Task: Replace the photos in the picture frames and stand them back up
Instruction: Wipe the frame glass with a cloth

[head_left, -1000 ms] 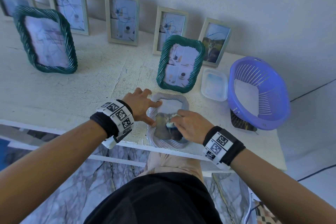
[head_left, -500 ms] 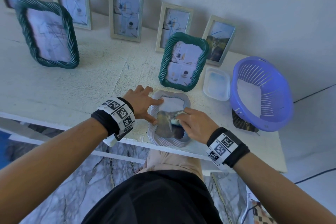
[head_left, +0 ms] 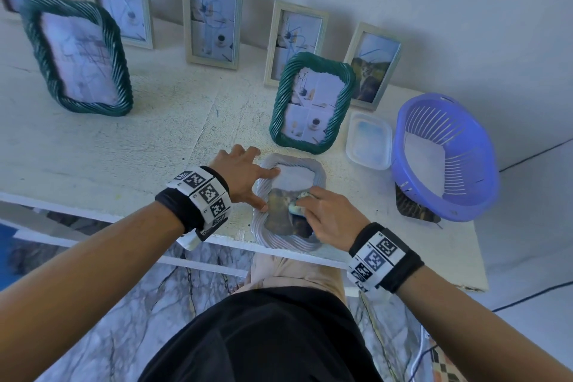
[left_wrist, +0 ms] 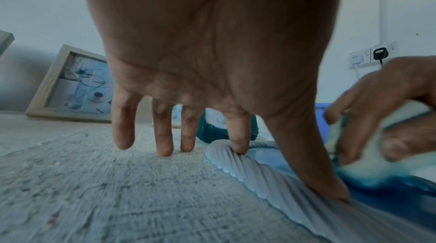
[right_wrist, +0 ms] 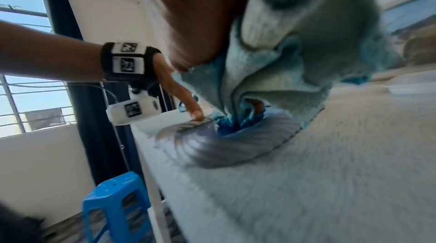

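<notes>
A pale ribbed picture frame (head_left: pixel 288 243) lies flat at the table's front edge, with a brownish photo showing in it. My left hand (head_left: pixel 245 177) holds it still: the thumb and forefinger, held straight, press on the left rim (left_wrist: pixel 259 178), and the other fingers (left_wrist: pixel 162 135) touch the tabletop. My right hand (head_left: pixel 328 214) grips a bunched blue-green cloth (head_left: pixel 297 208) and presses it on the frame's middle. From the right wrist, the cloth (right_wrist: pixel 283 51) hangs from the palm down into the frame's opening (right_wrist: pixel 224 146). The right wrist view is blurred.
Two green twisted frames (head_left: pixel 313 102) (head_left: pixel 77 56) stand on the table, with several pale wooden frames (head_left: pixel 212 18) against the wall behind. A clear plastic tub (head_left: pixel 369 141) and a purple basket (head_left: pixel 443 158) sit on the right, a loose photo (head_left: pixel 412 205) under the basket. A blue stool (right_wrist: pixel 115 202) stands below the table.
The right hand has shifted the cloth a little over the frame's middle. The left hand has kept its place on the rim.
</notes>
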The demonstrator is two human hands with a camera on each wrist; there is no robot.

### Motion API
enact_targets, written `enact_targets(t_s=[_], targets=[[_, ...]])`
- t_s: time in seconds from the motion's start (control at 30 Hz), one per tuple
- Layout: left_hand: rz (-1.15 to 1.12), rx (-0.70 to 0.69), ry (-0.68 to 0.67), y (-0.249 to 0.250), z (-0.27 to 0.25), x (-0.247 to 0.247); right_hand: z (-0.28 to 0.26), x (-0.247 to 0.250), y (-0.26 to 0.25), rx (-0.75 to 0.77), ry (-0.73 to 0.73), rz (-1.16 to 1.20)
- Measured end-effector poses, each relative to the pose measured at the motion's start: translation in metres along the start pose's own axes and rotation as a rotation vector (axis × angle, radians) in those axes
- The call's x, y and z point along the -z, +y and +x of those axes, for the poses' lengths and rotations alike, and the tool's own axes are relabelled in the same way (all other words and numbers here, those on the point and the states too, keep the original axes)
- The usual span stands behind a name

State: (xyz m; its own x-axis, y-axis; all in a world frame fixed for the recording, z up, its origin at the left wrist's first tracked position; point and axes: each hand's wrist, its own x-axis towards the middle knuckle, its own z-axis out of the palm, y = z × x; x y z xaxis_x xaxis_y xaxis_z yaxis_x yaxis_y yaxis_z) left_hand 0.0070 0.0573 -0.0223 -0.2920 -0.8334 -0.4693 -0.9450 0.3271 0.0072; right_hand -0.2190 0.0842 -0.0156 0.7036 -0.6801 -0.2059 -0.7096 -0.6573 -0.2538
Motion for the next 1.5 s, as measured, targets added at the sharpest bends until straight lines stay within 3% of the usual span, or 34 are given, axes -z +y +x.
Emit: enact_targets(t_s=[0.1,0.2,0.33,0.67,0.83,0.97,1.07,1.27,1.5], targets=[[0.007,-0.002,0.005,0.0,0.0,0.0,-0.02,-0.001,-0.012,0.151,-0.021,0.046],[0.017,-0.007,0.005,0.0,0.002,0.001,-0.011,0.006,0.003,0.096,-0.126,0.015],[0.021,-0.011,0.008,0.0,0.001,0.001,0.007,0.011,0.012,-0.038,-0.025,0.076],[-0.006,-0.015,0.021,0.0,-0.001,-0.001,0.001,-0.003,-0.024,0.166,-0.152,-0.01],[-0.034,-0.016,0.027,-0.001,-0.002,-0.004,0.023,0.006,-0.022,0.059,-0.058,-0.103],[-0.059,-0.021,0.027,-0.002,-0.003,-0.004,0.014,-0.002,-0.029,0.165,-0.045,-0.088],[-0.083,-0.022,0.031,-0.003,-0.001,-0.005,0.03,0.008,-0.018,0.089,-0.087,-0.129],[-0.161,-0.004,0.081,-0.004,-0.002,-0.009,0.071,0.015,-0.005,-0.001,-0.029,-0.175],[-0.142,-0.01,0.098,-0.007,-0.003,-0.014,0.083,0.012,-0.001,-0.108,0.005,-0.156]])
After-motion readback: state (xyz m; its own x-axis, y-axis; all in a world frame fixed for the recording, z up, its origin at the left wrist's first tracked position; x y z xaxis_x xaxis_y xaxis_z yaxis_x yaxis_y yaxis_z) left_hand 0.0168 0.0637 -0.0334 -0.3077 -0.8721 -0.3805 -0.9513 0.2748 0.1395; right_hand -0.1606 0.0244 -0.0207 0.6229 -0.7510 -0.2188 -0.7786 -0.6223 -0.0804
